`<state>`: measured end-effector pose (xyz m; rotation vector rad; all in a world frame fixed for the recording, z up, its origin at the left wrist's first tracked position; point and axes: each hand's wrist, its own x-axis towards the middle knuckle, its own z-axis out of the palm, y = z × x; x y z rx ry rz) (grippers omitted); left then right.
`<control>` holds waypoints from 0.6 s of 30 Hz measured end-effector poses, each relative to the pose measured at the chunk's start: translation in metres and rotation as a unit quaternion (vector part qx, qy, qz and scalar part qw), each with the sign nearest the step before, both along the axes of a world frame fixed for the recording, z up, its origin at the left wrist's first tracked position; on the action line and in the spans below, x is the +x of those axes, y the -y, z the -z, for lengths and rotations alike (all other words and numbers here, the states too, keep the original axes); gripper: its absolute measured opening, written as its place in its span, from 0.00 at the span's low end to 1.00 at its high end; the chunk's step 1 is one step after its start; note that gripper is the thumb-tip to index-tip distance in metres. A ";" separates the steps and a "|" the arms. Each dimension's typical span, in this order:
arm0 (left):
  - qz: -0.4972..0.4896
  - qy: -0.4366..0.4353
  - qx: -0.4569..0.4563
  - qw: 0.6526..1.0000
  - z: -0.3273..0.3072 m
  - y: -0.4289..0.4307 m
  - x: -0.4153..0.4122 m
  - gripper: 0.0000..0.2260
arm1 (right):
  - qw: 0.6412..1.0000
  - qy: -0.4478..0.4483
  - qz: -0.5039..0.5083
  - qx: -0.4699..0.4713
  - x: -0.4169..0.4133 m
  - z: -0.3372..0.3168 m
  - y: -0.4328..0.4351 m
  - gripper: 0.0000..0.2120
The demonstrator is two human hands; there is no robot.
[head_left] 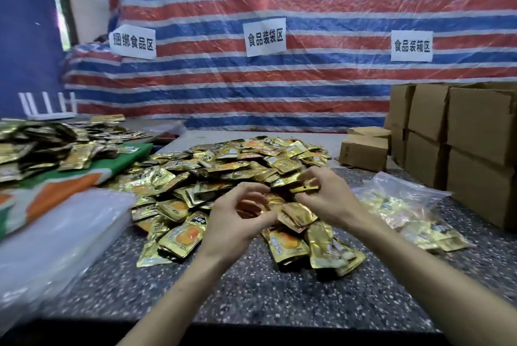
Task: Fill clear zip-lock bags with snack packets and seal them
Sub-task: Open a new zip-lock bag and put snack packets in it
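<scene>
The dark speckled stone worktop [251, 289] carries a broad heap of gold foil snack packets [237, 166] at its centre. Stacked brown cardboard boxes [475, 136] stand at right. A clear zip-lock bag [402, 206], partly filled, lies beside the heap. Above the heap, the left hand [237, 220], fingers curled, pinches a small packet stack [298, 215]; the right hand [327, 200] pinches a single gold packet [306, 187].

We see a speckled counter [251, 289]. Behind it hangs a red, white and blue striped tarp [307, 88] bearing three white paper signs [265, 37]. At the counter's right end, cardboard boxes [475, 127] stand stacked. To its left lies a green and orange cloth [84, 178].
</scene>
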<state>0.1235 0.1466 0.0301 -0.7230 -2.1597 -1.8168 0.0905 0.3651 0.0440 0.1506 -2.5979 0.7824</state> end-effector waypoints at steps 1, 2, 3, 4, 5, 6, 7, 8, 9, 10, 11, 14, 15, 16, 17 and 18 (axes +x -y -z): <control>-0.012 0.018 -0.003 1.000 0.002 0.010 -0.005 0.13 | 0.999 0.011 -0.030 0.003 0.000 0.001 0.013 0.16; -0.034 0.031 -0.015 0.999 0.004 0.022 -0.010 0.13 | 0.998 0.019 -0.055 0.005 0.000 0.002 0.024 0.15; -0.058 0.040 -0.027 0.997 0.006 0.036 -0.016 0.13 | 0.997 0.024 -0.077 0.006 0.000 0.004 0.034 0.14; -0.088 0.044 -0.038 0.994 0.009 0.050 -0.021 0.14 | 0.995 0.028 -0.096 0.006 0.000 0.006 0.042 0.13; -0.127 0.041 -0.049 0.990 0.013 0.065 -0.027 0.16 | 0.993 0.030 -0.111 0.004 -0.001 0.008 0.049 0.12; -0.177 0.029 -0.065 0.982 0.017 0.081 -0.033 0.14 | 0.992 0.030 -0.122 0.003 -0.001 0.010 0.054 0.12; -0.230 0.014 -0.086 0.969 0.023 0.098 -0.040 0.11 | 0.991 0.028 -0.131 0.000 -0.002 0.012 0.057 0.11; -0.293 0.002 -0.117 0.949 0.029 0.117 -0.047 0.07 | 0.990 0.027 -0.137 -0.002 -0.002 0.014 0.059 0.10; -0.359 -0.004 -0.158 0.920 0.034 0.135 -0.053 0.03 | 0.990 0.025 -0.142 -0.004 -0.002 0.016 0.060 0.09; -0.424 0.001 -0.209 0.881 0.039 0.155 -0.059 0.05 | 0.989 0.025 -0.146 -0.006 -0.002 0.018 0.060 0.09; -0.472 0.024 -0.270 0.839 0.044 0.174 -0.063 0.12 | 0.989 0.026 -0.148 -0.008 -0.002 0.020 0.060 0.08; -0.502 0.150 -0.438 0.731 0.059 0.220 -0.072 0.20 | 0.988 0.029 -0.151 -0.004 0.000 0.023 0.057 0.07; -0.494 0.181 -0.479 0.702 0.065 0.228 -0.072 0.18 | 0.988 0.030 -0.153 -0.002 0.001 0.023 0.056 0.07; -0.488 0.194 -0.503 0.686 0.069 0.234 -0.073 0.16 | 0.988 0.031 -0.154 -0.001 0.002 0.024 0.055 0.07; -0.488 0.197 -0.506 0.684 0.069 0.237 -0.074 0.15 | 0.987 0.031 -0.156 -0.002 0.004 0.024 0.054 0.07; -0.492 0.193 -0.494 0.690 0.068 0.240 -0.075 0.13 | 0.987 0.033 -0.158 -0.003 0.005 0.025 0.052 0.07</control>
